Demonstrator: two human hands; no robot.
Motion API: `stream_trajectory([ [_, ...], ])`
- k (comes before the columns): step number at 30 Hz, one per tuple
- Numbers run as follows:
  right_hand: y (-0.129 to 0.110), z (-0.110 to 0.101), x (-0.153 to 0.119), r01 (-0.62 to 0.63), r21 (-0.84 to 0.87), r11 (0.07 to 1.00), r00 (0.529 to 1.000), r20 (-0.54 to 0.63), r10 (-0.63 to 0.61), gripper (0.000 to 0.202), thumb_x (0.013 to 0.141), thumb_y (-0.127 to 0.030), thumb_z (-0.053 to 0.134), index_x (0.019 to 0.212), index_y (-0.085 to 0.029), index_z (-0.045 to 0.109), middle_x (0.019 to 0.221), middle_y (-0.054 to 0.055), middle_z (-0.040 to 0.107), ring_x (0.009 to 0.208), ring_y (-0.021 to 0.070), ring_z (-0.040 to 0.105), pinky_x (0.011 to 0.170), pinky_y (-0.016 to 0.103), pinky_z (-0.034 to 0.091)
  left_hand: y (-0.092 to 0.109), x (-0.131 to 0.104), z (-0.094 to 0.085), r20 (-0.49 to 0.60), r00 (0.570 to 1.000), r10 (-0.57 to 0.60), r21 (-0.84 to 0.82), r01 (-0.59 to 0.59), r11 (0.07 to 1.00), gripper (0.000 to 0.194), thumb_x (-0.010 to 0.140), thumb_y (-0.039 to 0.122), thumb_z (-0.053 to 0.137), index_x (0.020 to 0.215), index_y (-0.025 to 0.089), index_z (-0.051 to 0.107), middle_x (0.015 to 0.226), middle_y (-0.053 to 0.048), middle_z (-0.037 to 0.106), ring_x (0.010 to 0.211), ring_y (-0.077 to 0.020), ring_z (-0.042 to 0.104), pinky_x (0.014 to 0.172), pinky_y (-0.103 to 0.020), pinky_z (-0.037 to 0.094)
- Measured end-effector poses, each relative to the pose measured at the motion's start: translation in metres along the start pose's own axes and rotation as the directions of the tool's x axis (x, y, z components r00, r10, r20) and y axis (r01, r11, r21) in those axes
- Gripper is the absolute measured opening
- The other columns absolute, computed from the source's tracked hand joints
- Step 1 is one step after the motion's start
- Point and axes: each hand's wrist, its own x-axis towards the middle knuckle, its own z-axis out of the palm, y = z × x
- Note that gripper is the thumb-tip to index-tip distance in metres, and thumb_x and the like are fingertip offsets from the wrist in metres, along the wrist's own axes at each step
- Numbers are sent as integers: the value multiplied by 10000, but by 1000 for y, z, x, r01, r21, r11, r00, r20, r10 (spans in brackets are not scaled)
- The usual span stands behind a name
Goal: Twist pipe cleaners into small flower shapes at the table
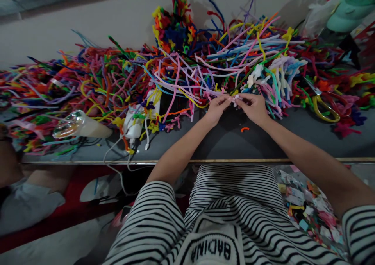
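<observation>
My left hand (217, 108) and my right hand (253, 108) meet over the grey table, fingertips pinched on a small pale pink fuzzy piece (235, 99) between them. Its exact shape is too small to make out. Right behind the fingers lies a heap of colourful pipe cleaners (181, 75). White and pastel fuzzy shapes (258, 75) rest just beyond my right hand. A short bent orange piece (245, 129) lies on the table below my hands.
Yellow-handled scissors (325, 110) lie at the right. To the left are a plastic cup (90, 126), a white power strip (133, 124) and cables. The table's front edge (234, 160) runs before me. Another person's bare leg (49, 179) shows at far left.
</observation>
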Motion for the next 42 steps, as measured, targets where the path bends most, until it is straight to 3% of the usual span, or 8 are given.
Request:
stream_trajectory([
  [5, -2, -2, 1, -116, 52, 992, 992, 47, 113, 498, 829, -716, 727, 914, -237, 832, 751, 27, 752, 600, 182, 676, 509, 305, 505, 3, -3, 6, -164, 986, 4, -14, -7, 1000, 441, 910, 660, 684, 1020, 245, 785, 953, -44, 755, 828, -152, 674, 771, -318, 578],
  [9, -5, -1, 1, -189, 120, 975, 980, 81, 180, 611, 775, -837, 692, 810, -235, 789, 728, 37, 737, 590, 187, 685, 434, 285, 457, 11, -7, 6, -177, 983, 51, 82, -37, 996, 448, 899, 607, 723, 1189, 270, 781, 951, -29, 790, 764, -156, 697, 715, -325, 595],
  [13, -1, 1, 2, -294, 141, 945, 952, 128, 277, 715, 728, -918, 654, 756, -213, 769, 615, 60, 695, 459, 171, 616, 335, 270, 336, 17, -11, 8, -229, 968, 104, 146, -71, 987, 393, 887, 568, 749, 1138, 272, 810, 972, -20, 819, 815, -160, 739, 798, -322, 627],
  [16, 2, 0, 4, -350, 168, 922, 933, 155, 326, 766, 718, -948, 623, 801, -204, 785, 696, 93, 748, 454, 178, 630, 313, 277, 326, 13, -9, 9, -206, 976, 74, 118, -50, 992, 409, 860, 570, 774, 1098, 239, 818, 1028, -44, 824, 896, -184, 765, 840, -329, 638],
  [22, -5, -6, 6, -386, 236, 892, 919, 184, 349, 725, 769, -884, 650, 922, -190, 792, 891, 125, 801, 575, 186, 718, 370, 255, 436, -5, 2, 2, -201, 979, -23, 21, 27, 999, 367, 898, 501, 744, 1130, 219, 786, 1015, -65, 818, 853, -190, 769, 797, -347, 646],
  [28, -6, -4, 6, -400, 269, 876, 914, 193, 358, 626, 711, -786, 775, 925, -198, 787, 904, 118, 809, 557, 167, 699, 381, 239, 450, -15, 9, -8, -229, 969, -92, -69, 78, 995, 253, 967, 321, 601, 1140, 228, 761, 1168, -76, 797, 1018, -196, 765, 888, -365, 639],
  [33, 0, 1, 6, -322, 228, 919, 945, 144, 295, 530, 644, -629, 891, 952, -208, 793, 790, 58, 780, 540, 164, 672, 383, 246, 434, -13, 8, -7, -197, 977, -78, -91, 61, 994, 247, 939, 301, 604, 1119, 224, 755, 1194, -70, 784, 1024, -194, 758, 918, -368, 631],
  [42, -1, -2, 6, -267, 202, 942, 963, 104, 250, 467, 652, -577, 906, 930, -214, 807, 786, 45, 777, 536, 149, 659, 391, 246, 437, -5, 6, -3, -176, 984, 22, 22, -18, 1000, 221, 916, 284, 640, 1088, 244, 773, 1109, -41, 794, 938, -192, 737, 836, -354, 614],
])
